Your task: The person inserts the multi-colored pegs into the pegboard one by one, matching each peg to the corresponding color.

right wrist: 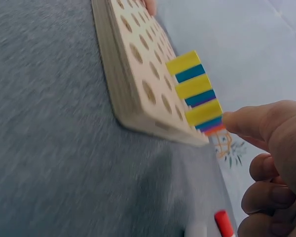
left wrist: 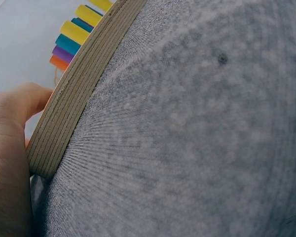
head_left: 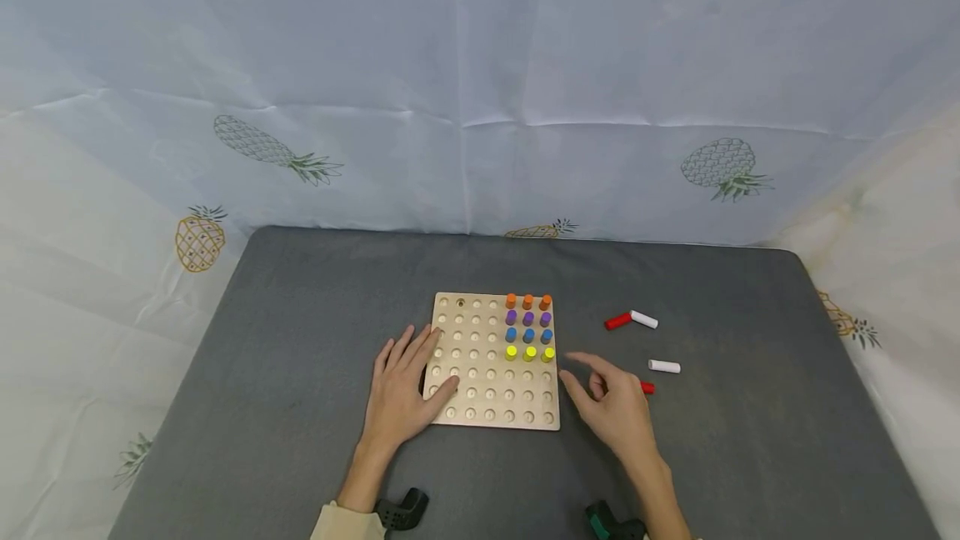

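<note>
The left hand (head_left: 400, 398) rests, fingers spread, on the left edge of a square, pale wooden pegboard (head_left: 491, 363) lying on the grey cloth-covered tabletop (head_left: 322, 298). The right hand (head_left: 617, 413) parts thumb and forefinger beside the board's right edge, apparently just short of the upright yellow cylindrical pegs (head_left: 530, 353).

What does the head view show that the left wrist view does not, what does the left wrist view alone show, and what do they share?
Only the head view: the right hand, and red pegs and white pegs lying loose.

Only the left wrist view: the clear layers in the side of the wooden board.

Both: the left hand, the wooden board, the grey cloth, and standing yellow pegs, blue pegs, purple pegs and orange pegs.
</note>
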A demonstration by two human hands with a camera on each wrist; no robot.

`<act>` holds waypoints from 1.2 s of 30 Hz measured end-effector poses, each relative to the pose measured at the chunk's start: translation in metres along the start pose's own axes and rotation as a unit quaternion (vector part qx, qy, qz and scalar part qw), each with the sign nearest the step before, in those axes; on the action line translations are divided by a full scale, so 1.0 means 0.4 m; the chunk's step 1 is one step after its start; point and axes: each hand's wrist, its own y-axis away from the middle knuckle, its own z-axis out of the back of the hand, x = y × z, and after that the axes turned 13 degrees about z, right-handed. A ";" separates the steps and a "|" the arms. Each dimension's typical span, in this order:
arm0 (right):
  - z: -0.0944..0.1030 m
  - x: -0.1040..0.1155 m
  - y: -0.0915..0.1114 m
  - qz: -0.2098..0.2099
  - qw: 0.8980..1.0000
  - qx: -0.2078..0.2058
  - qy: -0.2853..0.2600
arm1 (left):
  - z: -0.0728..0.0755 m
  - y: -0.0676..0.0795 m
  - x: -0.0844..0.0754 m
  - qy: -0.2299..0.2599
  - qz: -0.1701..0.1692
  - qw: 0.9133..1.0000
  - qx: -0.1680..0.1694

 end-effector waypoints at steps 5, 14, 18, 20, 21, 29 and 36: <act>0.019 -0.018 0.038 -0.013 0.999 -0.021 0.027 | 0.001 0.000 0.000 0.000 -0.001 1.000 0.000; 0.047 -0.041 0.089 -0.081 0.993 -0.017 0.080 | 0.001 -0.001 0.002 -0.001 -0.001 1.000 -0.001; 0.055 -0.046 0.101 -0.085 0.992 -0.016 0.095 | 0.001 -0.001 0.003 0.001 -0.001 1.000 0.001; 0.057 -0.047 0.106 -0.084 0.991 -0.014 0.105 | 0.001 -0.001 0.002 0.003 0.000 1.000 0.002; 0.057 -0.048 0.107 -0.084 0.990 -0.013 0.109 | 0.001 -0.001 0.002 0.004 0.001 1.000 0.003; 0.060 -0.050 0.110 -0.093 0.988 0.002 0.121 | 0.002 -0.001 0.000 0.002 0.006 1.000 0.007; 0.062 -0.054 0.107 -0.128 0.984 0.030 0.119 | 0.002 -0.001 -0.003 0.006 0.004 1.000 0.005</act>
